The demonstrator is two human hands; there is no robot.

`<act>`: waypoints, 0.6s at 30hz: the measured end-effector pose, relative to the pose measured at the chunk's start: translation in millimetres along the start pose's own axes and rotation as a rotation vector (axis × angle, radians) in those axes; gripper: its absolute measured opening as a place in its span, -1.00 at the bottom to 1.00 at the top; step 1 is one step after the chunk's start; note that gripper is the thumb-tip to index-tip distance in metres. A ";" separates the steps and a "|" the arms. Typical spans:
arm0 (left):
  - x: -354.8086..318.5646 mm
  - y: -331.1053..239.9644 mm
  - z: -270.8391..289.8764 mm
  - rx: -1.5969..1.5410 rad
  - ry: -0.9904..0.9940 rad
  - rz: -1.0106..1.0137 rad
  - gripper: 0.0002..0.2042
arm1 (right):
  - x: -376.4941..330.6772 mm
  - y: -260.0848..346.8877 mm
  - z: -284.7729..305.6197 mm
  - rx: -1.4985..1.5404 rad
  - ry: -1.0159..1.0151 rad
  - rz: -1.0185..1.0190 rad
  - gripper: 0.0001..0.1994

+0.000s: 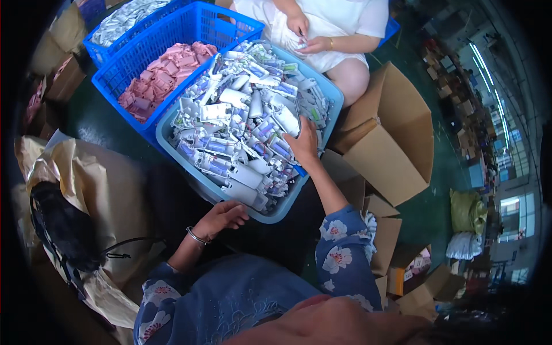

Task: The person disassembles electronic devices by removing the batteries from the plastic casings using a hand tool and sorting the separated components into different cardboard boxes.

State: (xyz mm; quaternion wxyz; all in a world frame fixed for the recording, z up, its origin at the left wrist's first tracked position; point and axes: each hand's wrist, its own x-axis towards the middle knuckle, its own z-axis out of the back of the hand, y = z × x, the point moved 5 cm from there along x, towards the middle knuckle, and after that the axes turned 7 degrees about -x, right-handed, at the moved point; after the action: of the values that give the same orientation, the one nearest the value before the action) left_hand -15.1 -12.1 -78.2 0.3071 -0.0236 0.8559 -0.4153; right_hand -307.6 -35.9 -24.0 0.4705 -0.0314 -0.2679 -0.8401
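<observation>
A grey-blue plastic tub [265,219] is heaped with white plastic casings [233,98], many with blue-violet cylinders and thin wires in them. Over the right part of the heap lies my right hand [305,142], thumb and fingers bent around something I cannot make out. A thin dark edge shows by its fingertips, and a small blue end [300,171] sticks out below the palm; whether they belong together is unclear. My left hand [221,218], with a bracelet on the wrist, hovers by the tub's near rim. Its fingers are loosely bent and apart, and no object shows in them.
Behind the tub on the left, a blue crate [190,20] holds pink plastic parts [167,72]; another crate holds silvery-white pieces [123,23]. Across sits a person handling a small white piece [300,46]. Open cardboard boxes [397,155] stand at right, a tan sack [103,190] at left.
</observation>
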 end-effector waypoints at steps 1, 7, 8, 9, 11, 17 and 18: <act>1.4 2.2 -1.3 0.022 0.037 0.036 -0.72 | -4.9 -5.7 12.2 0.019 -0.088 0.045 -0.38; 4.1 -7.6 -0.6 -0.001 -0.035 -0.007 -0.72 | -122.0 -106.4 86.3 0.255 -0.204 -0.346 -0.48; 2.0 -8.0 2.8 0.034 -0.060 0.002 -0.72 | -154.8 -133.4 93.6 0.311 -0.183 -0.579 -0.47; 3.5 -6.7 7.2 0.061 -0.095 -0.004 -0.72 | -185.9 -158.9 101.2 0.379 -0.162 -0.795 -0.46; 16.3 -3.3 9.2 0.042 -0.056 0.038 -0.72 | -256.0 -208.7 131.6 0.298 -0.249 -1.027 -0.39; 28.6 -0.9 5.5 0.078 -0.054 0.067 -0.73 | -387.3 -299.0 167.0 0.008 -0.488 -1.063 -0.46; 28.7 -2.6 0.9 0.093 -0.050 0.054 -0.73 | -398.9 -303.4 164.4 0.043 -0.591 -1.218 -0.54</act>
State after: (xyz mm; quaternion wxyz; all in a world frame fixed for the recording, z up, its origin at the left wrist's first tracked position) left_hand -38.4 -22.9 -91.3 0.3402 0.0033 0.8281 -0.4455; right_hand -363.9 477.2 -132.7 -0.1793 -0.0939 -0.3716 -0.9061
